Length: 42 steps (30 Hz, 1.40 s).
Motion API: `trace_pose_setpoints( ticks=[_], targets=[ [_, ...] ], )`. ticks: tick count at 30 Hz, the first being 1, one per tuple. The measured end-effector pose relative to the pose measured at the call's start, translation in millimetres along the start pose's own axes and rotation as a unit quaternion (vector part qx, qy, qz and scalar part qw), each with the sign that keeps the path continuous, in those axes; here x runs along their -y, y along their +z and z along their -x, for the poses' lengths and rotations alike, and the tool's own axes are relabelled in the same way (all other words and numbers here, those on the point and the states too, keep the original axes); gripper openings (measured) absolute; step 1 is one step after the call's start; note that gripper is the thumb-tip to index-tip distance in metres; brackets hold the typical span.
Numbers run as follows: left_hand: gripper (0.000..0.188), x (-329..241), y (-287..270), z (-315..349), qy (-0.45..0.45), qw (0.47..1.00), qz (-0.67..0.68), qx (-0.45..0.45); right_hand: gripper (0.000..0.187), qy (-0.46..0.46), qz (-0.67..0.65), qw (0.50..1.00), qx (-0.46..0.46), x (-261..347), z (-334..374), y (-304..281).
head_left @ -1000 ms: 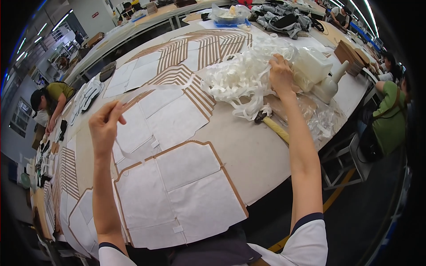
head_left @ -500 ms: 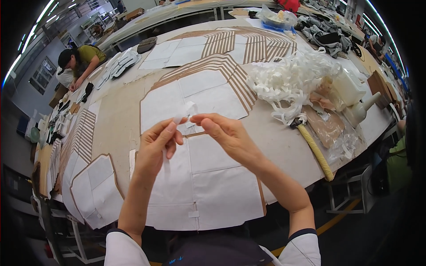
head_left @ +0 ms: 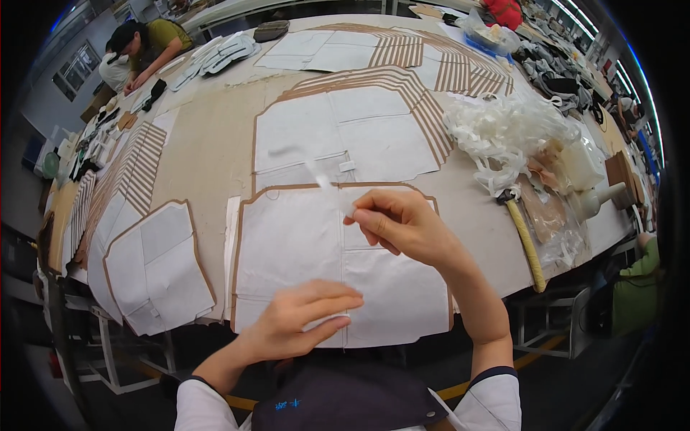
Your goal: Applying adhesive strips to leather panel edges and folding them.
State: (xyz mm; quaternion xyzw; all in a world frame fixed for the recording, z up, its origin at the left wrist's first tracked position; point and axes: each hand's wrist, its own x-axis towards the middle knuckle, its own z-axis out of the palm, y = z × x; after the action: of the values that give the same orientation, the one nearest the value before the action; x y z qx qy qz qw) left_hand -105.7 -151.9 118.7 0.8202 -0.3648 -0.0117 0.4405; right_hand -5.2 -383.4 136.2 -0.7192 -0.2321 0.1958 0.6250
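My right hand (head_left: 402,226) is closed in a pinch on a strip of white tape (head_left: 318,174), whose loose end is blurred as it swings up and left. Below it lies a white fabric panel (head_left: 287,241) with brown edging and a seam down its middle. My left hand (head_left: 302,320) is low over the near part of this panel, fingers stretched out and thumb apart, slightly blurred. Its fingertips are beside the middle seam, where a bit of white shows; I cannot tell whether they touch it. Beyond lies another white panel (head_left: 295,136) with a small white tab (head_left: 347,166).
A tangled heap of white tape (head_left: 503,136) lies at right, near a hammer with a yellow-wrapped handle (head_left: 527,248) and a white bottle (head_left: 600,201). More panels (head_left: 162,266) lie at left, with striped pieces (head_left: 136,165). Another person (head_left: 154,47) works at the far left.
My hands have moved apart. The left has dropped toward the near edge of the panel and let go of the tape; the right has moved right and slightly down with it. The view has shifted.
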Motion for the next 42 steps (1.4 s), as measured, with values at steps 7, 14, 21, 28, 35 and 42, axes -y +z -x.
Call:
trace_pose_setpoints(
  ticks=[7,14,21,28,35,42],
  targets=[
    [0.024,18,-70,-31,-0.143,0.989,0.029,-0.014,0.016,0.014,0.028,0.997,0.063,7,3,25],
    [0.022,88,-65,-13,-0.321,0.903,0.278,0.067,0.019,0.207,-0.058,0.976,0.045,-34,6,15],
    [0.022,168,-45,-22,-0.274,0.931,0.236,0.059,0.019,0.237,-0.009,0.971,0.020,-83,-29,-4],
    [0.019,195,-40,-50,-0.335,0.936,0.108,0.015,0.018,0.230,0.083,0.969,-0.031,-123,-69,-19],
    [0.020,206,-43,-81,-0.390,0.917,0.073,-0.053,0.021,0.205,0.177,0.961,-0.061,-126,-108,-35],
    [0.019,215,-46,-91,-0.426,0.901,0.061,-0.053,0.023,0.203,0.209,0.955,-0.053,-131,-121,-40]
  ],
)
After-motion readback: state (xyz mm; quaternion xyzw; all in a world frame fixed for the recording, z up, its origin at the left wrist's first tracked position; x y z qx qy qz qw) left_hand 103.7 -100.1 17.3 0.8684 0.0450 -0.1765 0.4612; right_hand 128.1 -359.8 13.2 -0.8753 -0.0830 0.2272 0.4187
